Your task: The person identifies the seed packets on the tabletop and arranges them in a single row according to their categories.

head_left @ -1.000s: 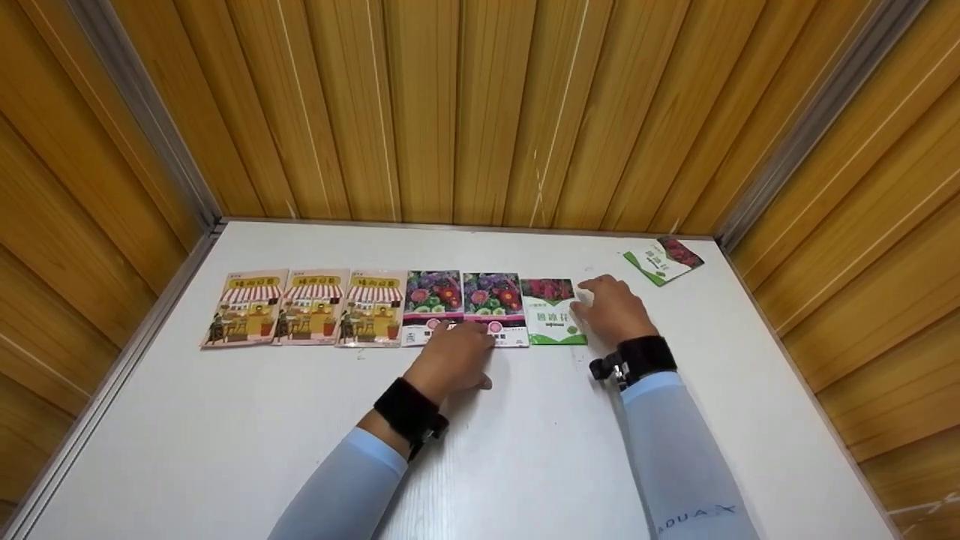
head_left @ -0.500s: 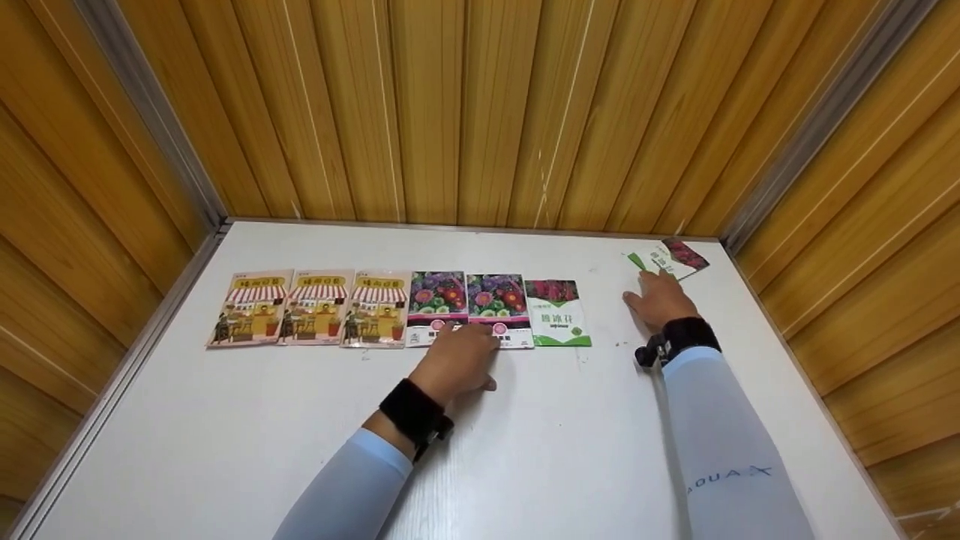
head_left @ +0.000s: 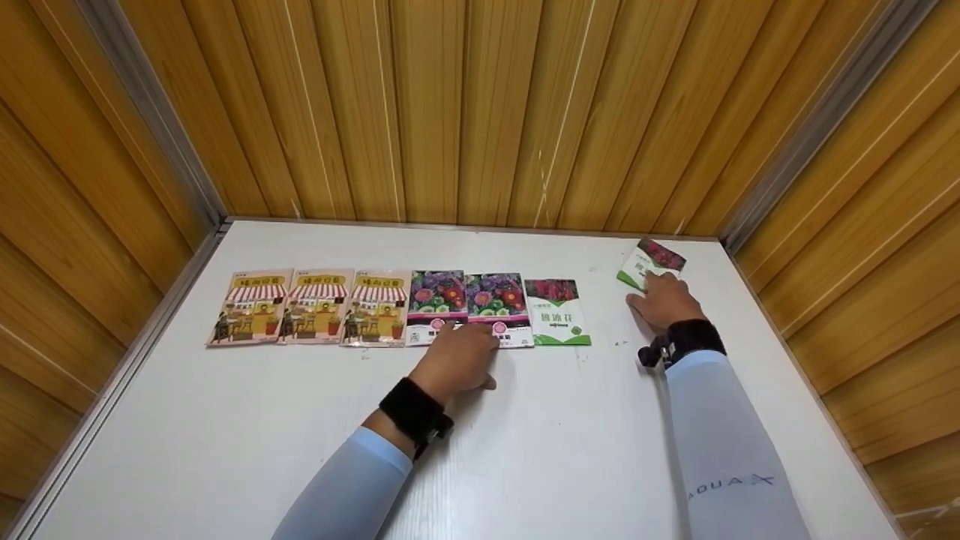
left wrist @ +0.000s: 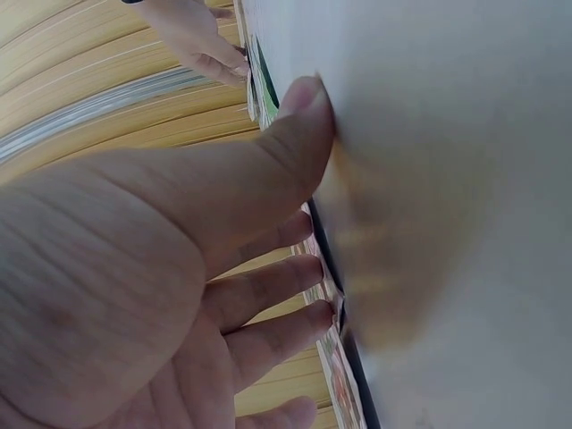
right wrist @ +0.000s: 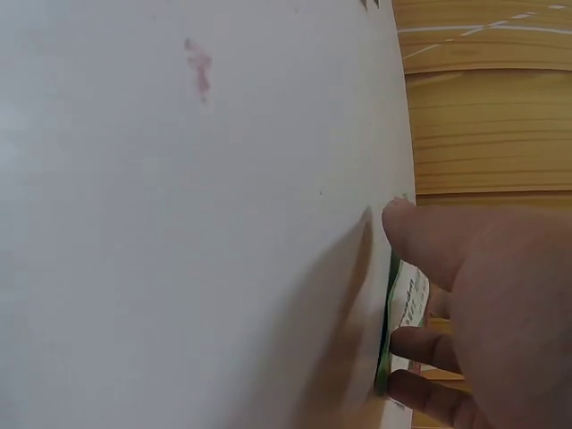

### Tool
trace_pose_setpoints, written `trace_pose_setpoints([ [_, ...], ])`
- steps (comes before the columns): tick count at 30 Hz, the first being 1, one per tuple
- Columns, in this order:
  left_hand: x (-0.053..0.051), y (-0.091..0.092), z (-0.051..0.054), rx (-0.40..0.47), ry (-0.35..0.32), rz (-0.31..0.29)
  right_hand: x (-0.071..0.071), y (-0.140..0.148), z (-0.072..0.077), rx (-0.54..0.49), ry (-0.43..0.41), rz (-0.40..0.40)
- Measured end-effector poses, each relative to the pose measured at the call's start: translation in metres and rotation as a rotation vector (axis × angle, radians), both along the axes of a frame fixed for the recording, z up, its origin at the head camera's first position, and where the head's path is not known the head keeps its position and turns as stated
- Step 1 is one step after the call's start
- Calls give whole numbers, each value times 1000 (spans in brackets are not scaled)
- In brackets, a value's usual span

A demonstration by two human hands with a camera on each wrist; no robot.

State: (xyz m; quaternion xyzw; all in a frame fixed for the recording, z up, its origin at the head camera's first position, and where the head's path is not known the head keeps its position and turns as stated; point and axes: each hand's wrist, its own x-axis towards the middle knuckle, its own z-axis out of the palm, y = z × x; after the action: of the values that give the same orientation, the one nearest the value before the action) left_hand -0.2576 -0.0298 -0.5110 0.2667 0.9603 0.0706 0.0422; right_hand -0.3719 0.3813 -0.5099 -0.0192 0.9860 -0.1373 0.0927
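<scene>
My left hand (head_left: 454, 364) rests its fingertips on the lower edges of two seed packets with flower pictures, the left one (head_left: 436, 292) and the right one (head_left: 495, 296). In the left wrist view its fingers reach forward, fairly straight, to the packets' edge, the thumb apart. At the far right, my right hand (head_left: 666, 301) touches a tilted green-and-white seed packet (head_left: 645, 262) with its fingertips, covering its lower part. The right wrist view shows those fingers extended on the packet (right wrist: 411, 295). A matching green-and-white packet (head_left: 556, 319) lies beside the flower ones.
Three pink packets with a striped-awning shop picture, the leftmost (head_left: 247, 307) nearest the side wall, continue the row leftward. They all lie on a white table (head_left: 540, 465). Wood-patterned walls (head_left: 420, 112) enclose its back and sides.
My right hand has left the row's right-end packet and moved right to the tilted packet, which has shifted slightly left and turned. My left hand stays on the flower packets.
</scene>
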Motion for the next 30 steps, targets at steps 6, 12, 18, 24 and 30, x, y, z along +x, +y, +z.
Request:
trace_pose_setpoints([
  [6,1,-2,-1,17,2,17,4,-14,-4,-7,48,-32],
  [12,1,-1,1,32,-22,44,14,-27,-5,-102,130,-85],
  [18,1,0,4,29,-46,59,21,-36,-9,-164,140,-150],
  [24,1,2,4,13,-17,47,29,-42,-14,-221,189,-210],
  [30,1,0,2,8,-12,42,37,-48,-15,-232,154,-186],
])
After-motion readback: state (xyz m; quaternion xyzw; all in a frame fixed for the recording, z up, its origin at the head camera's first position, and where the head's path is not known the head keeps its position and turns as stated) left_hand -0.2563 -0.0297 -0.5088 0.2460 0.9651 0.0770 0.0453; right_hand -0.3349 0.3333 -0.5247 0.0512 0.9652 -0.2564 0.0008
